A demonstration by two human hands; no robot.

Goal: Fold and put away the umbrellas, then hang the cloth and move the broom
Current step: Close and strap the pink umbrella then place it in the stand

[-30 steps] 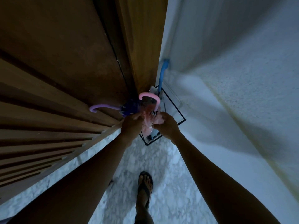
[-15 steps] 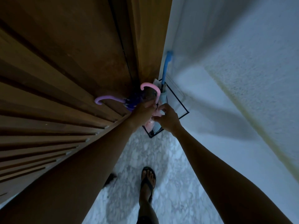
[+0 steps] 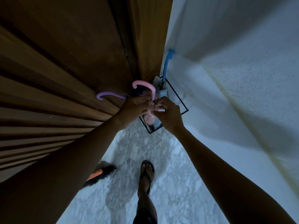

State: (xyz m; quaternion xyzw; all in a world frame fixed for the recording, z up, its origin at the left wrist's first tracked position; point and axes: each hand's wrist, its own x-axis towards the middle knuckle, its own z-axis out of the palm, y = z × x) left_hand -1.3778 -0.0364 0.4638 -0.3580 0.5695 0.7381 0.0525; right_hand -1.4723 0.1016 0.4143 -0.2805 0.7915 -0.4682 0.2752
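Observation:
A black wire umbrella stand (image 3: 181, 101) sits in the corner between the wooden door and the white wall. Three umbrellas stand in it: a pink one (image 3: 144, 84) with a hooked handle, a purple one (image 3: 106, 95) leaning left, and a blue one (image 3: 166, 65) at the back. My left hand (image 3: 134, 109) and my right hand (image 3: 168, 113) both pinch the pink umbrella's folded fabric just below its handle. The lower pink canopy (image 3: 149, 118) shows between my hands inside the stand.
A wooden slatted door (image 3: 64, 78) fills the left side and a white textured wall (image 3: 234, 94) the right. My sandalled foot (image 3: 146, 173) stands on the marble floor. A dark brush-like head with an orange part (image 3: 100, 173) lies on the floor at my left.
Both hands have shifted slightly up the pink umbrella and closer together at its neck. The view moved nearer, and the dark brush-like thing on the floor has come into sight.

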